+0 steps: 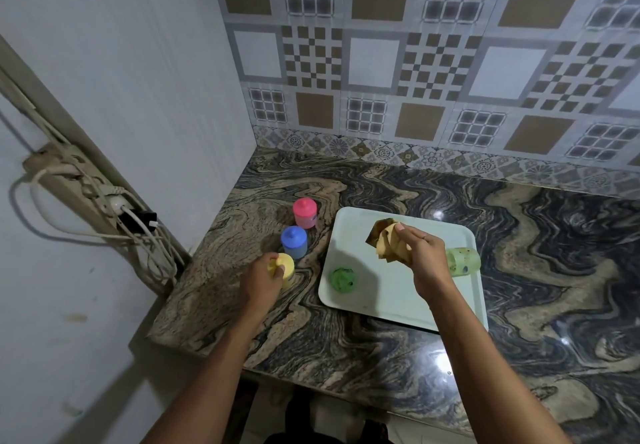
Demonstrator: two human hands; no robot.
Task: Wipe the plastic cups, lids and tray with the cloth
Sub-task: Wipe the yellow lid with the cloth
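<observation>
A pale tray (pixel 388 300) lies on the marbled counter. On it a green lid (pixel 343 280) rests at the front left, and a light green cup (pixel 464 262) lies on its side at the right edge. My right hand (pixel 424 256) hovers over the tray, gripping a crumpled tan cloth (pixel 388 241). Left of the tray three lidded cups stand in a row: pink (pixel 305 213) farthest, blue (pixel 294 241) in the middle, yellow (pixel 286 269) nearest. My left hand (pixel 260 282) is closed around the yellow cup's lid.
The counter (pixel 433 353) ends at a front edge close to me and at a left edge beside a white wall. A power strip (pixel 86 184) with tangled cables hangs on that wall. A tiled backsplash (pixel 415 62) rises behind the counter.
</observation>
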